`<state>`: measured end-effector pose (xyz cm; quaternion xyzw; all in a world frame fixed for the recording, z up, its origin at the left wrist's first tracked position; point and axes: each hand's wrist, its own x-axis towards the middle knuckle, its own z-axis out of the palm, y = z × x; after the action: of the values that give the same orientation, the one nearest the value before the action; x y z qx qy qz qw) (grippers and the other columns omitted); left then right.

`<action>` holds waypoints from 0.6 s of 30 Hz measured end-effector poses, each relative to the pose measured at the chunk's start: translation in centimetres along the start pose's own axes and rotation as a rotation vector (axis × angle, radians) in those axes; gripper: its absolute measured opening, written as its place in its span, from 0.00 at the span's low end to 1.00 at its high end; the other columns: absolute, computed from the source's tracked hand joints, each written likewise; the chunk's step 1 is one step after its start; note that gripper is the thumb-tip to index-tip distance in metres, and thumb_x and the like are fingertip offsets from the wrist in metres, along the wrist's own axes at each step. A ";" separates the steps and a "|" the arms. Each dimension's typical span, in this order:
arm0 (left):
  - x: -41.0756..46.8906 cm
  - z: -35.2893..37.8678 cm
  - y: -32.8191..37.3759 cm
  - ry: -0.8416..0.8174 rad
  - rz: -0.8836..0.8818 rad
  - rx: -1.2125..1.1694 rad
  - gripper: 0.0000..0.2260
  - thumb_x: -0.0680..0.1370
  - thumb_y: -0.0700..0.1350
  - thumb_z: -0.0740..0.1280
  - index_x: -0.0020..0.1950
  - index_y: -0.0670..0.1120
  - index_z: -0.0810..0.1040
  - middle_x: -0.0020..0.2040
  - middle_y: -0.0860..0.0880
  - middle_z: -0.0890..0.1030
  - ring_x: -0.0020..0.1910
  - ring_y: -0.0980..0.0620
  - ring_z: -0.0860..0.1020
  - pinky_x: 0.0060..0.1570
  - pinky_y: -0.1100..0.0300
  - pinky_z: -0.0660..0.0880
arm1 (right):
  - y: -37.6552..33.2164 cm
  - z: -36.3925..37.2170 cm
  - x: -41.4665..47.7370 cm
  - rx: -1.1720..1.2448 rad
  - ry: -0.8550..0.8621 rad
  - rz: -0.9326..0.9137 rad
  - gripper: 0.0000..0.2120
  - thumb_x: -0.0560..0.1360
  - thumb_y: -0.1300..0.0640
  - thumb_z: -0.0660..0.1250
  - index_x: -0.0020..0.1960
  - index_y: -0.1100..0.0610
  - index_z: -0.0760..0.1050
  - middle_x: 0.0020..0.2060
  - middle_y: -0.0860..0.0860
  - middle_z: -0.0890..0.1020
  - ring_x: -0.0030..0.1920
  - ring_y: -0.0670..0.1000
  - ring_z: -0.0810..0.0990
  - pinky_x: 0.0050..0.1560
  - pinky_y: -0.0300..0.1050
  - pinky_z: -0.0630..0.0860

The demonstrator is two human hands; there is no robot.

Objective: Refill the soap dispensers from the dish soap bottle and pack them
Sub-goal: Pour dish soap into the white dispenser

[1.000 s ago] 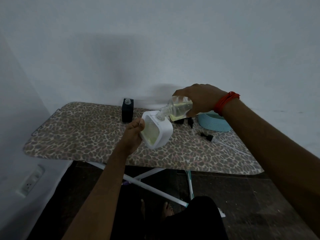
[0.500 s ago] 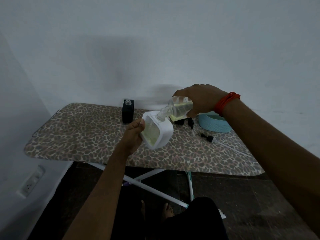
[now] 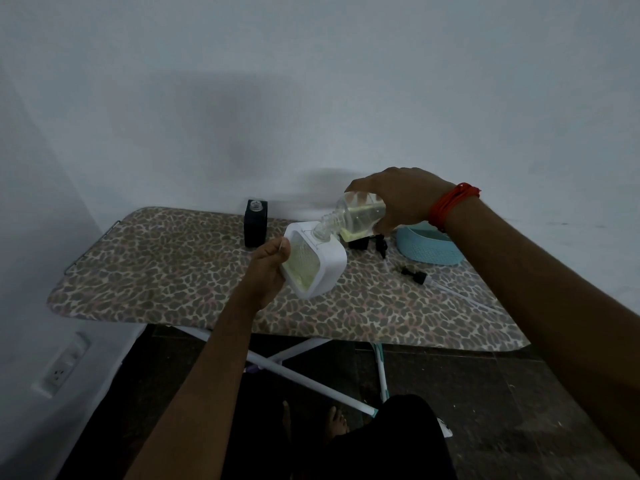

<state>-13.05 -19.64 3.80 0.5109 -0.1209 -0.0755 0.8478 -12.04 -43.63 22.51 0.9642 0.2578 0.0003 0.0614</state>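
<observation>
A: The left hand (image 3: 268, 268) grips the white soap dispenser (image 3: 318, 268) over the ironing board (image 3: 173, 271) middle; the right hand (image 3: 398, 202) clasps the tilted dish soap bottle (image 3: 356, 216), neck at its opening.

B: Risk?

A: The dispenser leans and the mouth is narrow, so soap could spill onto the board.

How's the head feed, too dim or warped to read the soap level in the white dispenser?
Head view: dim and bluish, no glare, soft shadow on the wall behind the right hand. Head view: wide-angle bending curves the edges of the ironing board. Head view: sharp enough that yellowish soap shows through the white dispenser.
</observation>
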 end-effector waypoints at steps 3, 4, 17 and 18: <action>0.2 -0.2 -0.2 0.011 -0.001 0.004 0.14 0.79 0.51 0.63 0.54 0.45 0.84 0.55 0.44 0.83 0.54 0.46 0.81 0.51 0.53 0.79 | 0.0 0.0 0.0 0.008 0.001 0.002 0.38 0.68 0.52 0.78 0.74 0.45 0.67 0.63 0.45 0.78 0.60 0.52 0.77 0.49 0.44 0.66; 0.2 -0.2 -0.3 0.015 -0.003 0.003 0.14 0.80 0.48 0.60 0.54 0.45 0.84 0.54 0.44 0.83 0.54 0.46 0.81 0.51 0.53 0.80 | 0.0 0.0 0.0 0.008 0.000 0.003 0.38 0.68 0.52 0.78 0.74 0.45 0.67 0.63 0.45 0.78 0.60 0.52 0.77 0.49 0.44 0.66; 0.4 -0.2 -0.6 -0.006 0.029 0.015 0.21 0.69 0.59 0.75 0.54 0.45 0.84 0.54 0.45 0.84 0.54 0.48 0.81 0.50 0.54 0.80 | -0.1 0.0 -0.2 0.011 -0.007 0.013 0.37 0.68 0.52 0.78 0.74 0.45 0.67 0.63 0.46 0.79 0.60 0.52 0.77 0.52 0.45 0.71; 0.4 -0.2 -0.7 -0.009 0.029 0.018 0.21 0.68 0.59 0.76 0.53 0.45 0.84 0.54 0.45 0.84 0.53 0.48 0.81 0.49 0.54 0.80 | 0.0 0.0 -0.2 0.009 -0.006 0.011 0.37 0.68 0.52 0.78 0.74 0.45 0.67 0.63 0.46 0.79 0.60 0.52 0.77 0.52 0.45 0.70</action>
<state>-12.57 -19.89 3.19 0.5164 -0.1329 -0.0644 0.8435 -12.22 -43.69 22.51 0.9660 0.2521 -0.0032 0.0581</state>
